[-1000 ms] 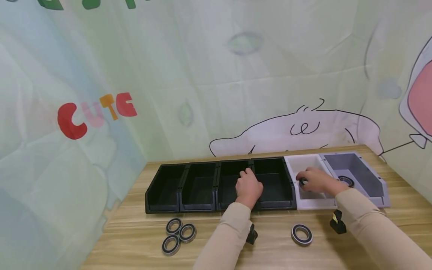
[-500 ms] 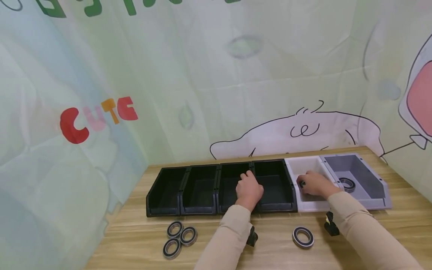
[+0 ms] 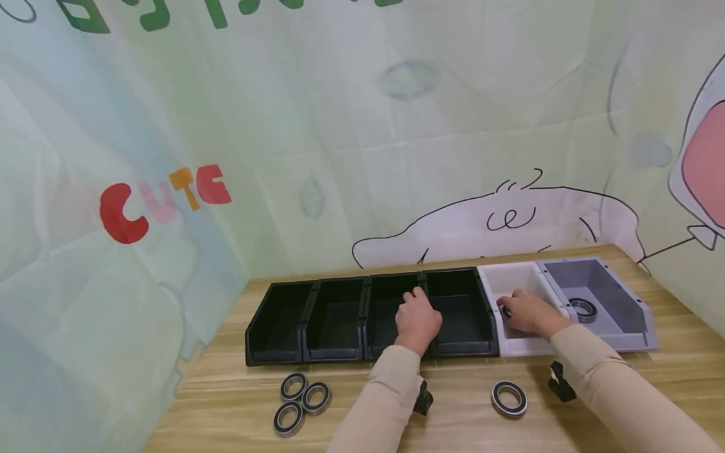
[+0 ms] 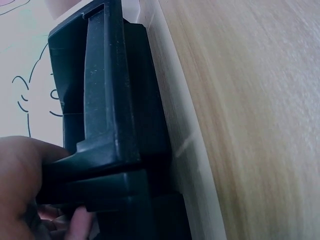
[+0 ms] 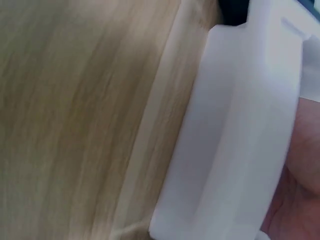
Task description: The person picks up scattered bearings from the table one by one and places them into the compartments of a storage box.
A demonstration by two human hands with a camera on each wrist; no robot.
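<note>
My right hand [image 3: 529,313] reaches down inside the white bin [image 3: 527,347] and pinches a ball bearing [image 3: 506,311] with its fingertips; the fingers cover most of it. In the right wrist view, the bin's white front wall [image 5: 230,135] hides the bearing and most of that hand. My left hand [image 3: 418,319] grips the walls where two black bins [image 3: 461,347] meet. The left wrist view shows its thumb and fingers [image 4: 80,222] on opposite sides of those walls. Another ball bearing [image 3: 592,312] leans in the grey bin [image 3: 614,296] at the right end.
Two more black bins [image 3: 331,350] continue the row leftward. On the wooden table [image 3: 226,402], in front of the row, three ball bearings [image 3: 289,433] lie touching at the left. A single ball bearing [image 3: 509,413] lies in front of the white bin. A printed curtain [image 3: 317,138] hangs behind.
My right hand has dipped a little lower into the white bin with the bearing. The left hand keeps its grip on the black bins. The head view has tilted slightly upward.
</note>
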